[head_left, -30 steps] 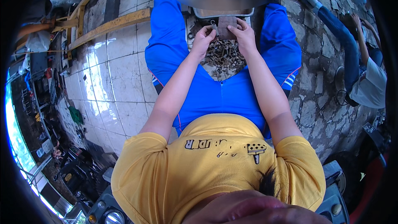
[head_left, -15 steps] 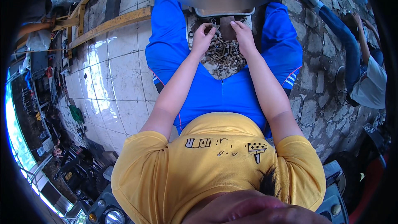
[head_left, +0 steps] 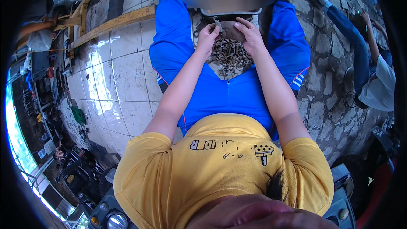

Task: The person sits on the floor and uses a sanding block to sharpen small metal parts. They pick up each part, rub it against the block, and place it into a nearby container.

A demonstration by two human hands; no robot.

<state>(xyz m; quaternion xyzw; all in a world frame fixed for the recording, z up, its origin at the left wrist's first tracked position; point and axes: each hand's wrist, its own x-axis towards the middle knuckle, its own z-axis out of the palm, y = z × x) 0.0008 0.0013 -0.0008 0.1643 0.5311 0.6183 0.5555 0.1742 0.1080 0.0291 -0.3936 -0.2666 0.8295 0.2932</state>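
Observation:
Between my legs, my left hand (head_left: 207, 38) pinches a small grey metal piece with a looped top (head_left: 218, 26). My right hand (head_left: 251, 37) grips a brownish-grey piece of flat material (head_left: 231, 29), perhaps a pad or sheet, which spans toward my left fingers; whether it touches them I cannot tell. Directly below both hands lies a heap of small rusty metal parts (head_left: 229, 55), like bolts and fittings. Just beyond them is the rim of a metal tray (head_left: 231, 13), its upper part hidden by a blurred patch.
A yellow beam frame (head_left: 112, 25) stands on the white tiles at left, near another person's arm (head_left: 36, 29). Tools and parts crowd the far left (head_left: 46, 114). At right a person (head_left: 375, 85) is on the stone paving. Vehicle parts (head_left: 114, 212) lie behind me.
The flat material in my right hand has turned and now looks wider and rounded, reaching farther left. My right fingers have shifted on its top edge; my left hand still pinches the metal piece.

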